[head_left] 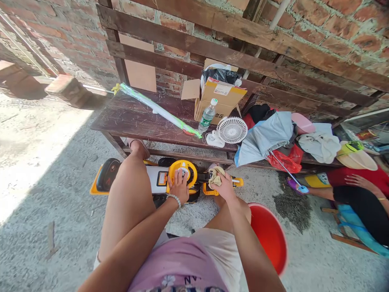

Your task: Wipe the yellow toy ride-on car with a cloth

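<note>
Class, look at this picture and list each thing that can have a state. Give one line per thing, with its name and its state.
Left hand: on the toy car's steering wheel
Right hand: holding a bunched rag
Water bottle: upright, capped
Cardboard box: flaps open, black bag showing
Umbrella: partly open, lying on the bench
</note>
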Demonstrator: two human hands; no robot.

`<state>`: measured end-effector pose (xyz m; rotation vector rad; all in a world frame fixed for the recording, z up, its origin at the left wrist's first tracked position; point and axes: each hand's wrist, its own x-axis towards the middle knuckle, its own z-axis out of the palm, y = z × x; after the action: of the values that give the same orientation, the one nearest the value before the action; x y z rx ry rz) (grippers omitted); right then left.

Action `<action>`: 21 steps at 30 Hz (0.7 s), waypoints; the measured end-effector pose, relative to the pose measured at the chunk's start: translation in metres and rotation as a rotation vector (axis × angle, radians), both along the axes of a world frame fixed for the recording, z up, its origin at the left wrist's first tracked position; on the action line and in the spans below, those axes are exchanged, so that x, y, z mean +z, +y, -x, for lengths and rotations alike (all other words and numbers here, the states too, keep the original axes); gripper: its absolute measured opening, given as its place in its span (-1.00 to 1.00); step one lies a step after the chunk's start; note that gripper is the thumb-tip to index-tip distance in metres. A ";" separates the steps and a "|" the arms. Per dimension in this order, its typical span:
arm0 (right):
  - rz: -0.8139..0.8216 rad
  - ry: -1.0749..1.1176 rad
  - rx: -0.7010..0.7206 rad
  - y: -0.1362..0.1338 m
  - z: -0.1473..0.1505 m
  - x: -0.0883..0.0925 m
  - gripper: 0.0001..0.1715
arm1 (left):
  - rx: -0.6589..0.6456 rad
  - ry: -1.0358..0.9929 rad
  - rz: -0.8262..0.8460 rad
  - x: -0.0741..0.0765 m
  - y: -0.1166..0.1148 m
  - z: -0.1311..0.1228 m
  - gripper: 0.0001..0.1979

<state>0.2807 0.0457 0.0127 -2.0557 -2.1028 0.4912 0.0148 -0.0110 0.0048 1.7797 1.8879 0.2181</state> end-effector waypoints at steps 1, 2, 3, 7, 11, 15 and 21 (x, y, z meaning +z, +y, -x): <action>0.006 -0.024 -0.004 0.003 0.002 0.001 -0.24 | 0.001 0.007 0.001 0.000 0.000 0.000 -0.24; 0.007 -0.044 -0.012 0.006 0.004 0.002 -0.26 | -0.001 0.013 -0.001 0.000 0.000 0.000 -0.25; 0.004 -0.055 -0.023 0.008 0.006 0.001 -0.32 | -0.005 0.020 -0.003 0.001 0.000 0.000 -0.25; -0.045 0.011 -0.019 0.003 0.007 -0.005 -0.56 | -0.036 0.040 0.008 0.001 0.000 0.001 -0.26; -0.198 0.223 -0.065 -0.006 -0.009 -0.009 -0.61 | -0.041 0.065 -0.013 -0.002 -0.002 0.002 -0.25; -0.428 0.360 -0.293 0.001 -0.038 0.003 -0.49 | -0.034 0.076 -0.032 -0.005 -0.002 0.001 -0.25; -0.240 0.186 -0.162 0.009 -0.031 0.003 -0.49 | -0.031 0.080 -0.028 -0.004 -0.002 0.000 -0.24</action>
<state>0.3120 0.0551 0.0155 -1.9409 -1.7778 0.3696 0.0145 -0.0128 0.0005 1.8606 1.9196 0.1646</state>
